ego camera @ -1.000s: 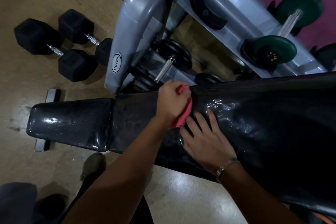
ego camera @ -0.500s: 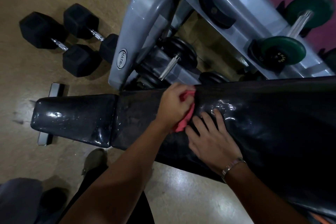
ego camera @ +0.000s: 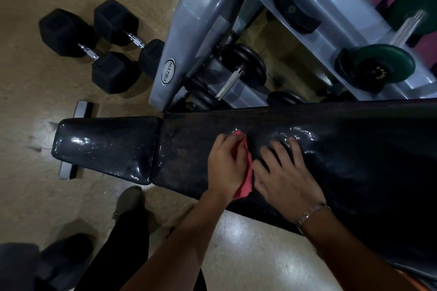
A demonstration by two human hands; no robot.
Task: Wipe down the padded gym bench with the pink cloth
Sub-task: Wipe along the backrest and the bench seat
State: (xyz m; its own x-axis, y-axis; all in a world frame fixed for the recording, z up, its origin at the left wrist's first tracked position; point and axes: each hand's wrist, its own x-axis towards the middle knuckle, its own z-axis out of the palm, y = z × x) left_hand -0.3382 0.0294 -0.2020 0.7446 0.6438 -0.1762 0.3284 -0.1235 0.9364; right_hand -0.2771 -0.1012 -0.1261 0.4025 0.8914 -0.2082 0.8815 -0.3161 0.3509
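Note:
The black padded gym bench (ego camera: pixel 359 163) runs across the view, its long back pad on the right and its short seat pad (ego camera: pixel 106 149) on the left. My left hand (ego camera: pixel 225 165) lies on the back pad near the joint between the pads, fingers curled over the bunched pink cloth (ego camera: pixel 247 172). The cloth shows beyond my fingertips and by my wrist. My right hand (ego camera: pixel 286 177) rests flat just right of the cloth, fingers spread on the shiny vinyl.
A grey dumbbell rack (ego camera: pixel 201 19) stands right behind the bench, holding a black dumbbell (ego camera: pixel 236 73) and a green one (ego camera: pixel 383 66). Two black hex dumbbells (ego camera: pixel 89 52) lie on the floor at the left. My legs and shoe (ego camera: pixel 130 198) stand at the bench's near side.
My left hand has drawn the cloth from the pad's far edge back towards me, across the pad. My right hand has stayed flat beside it.

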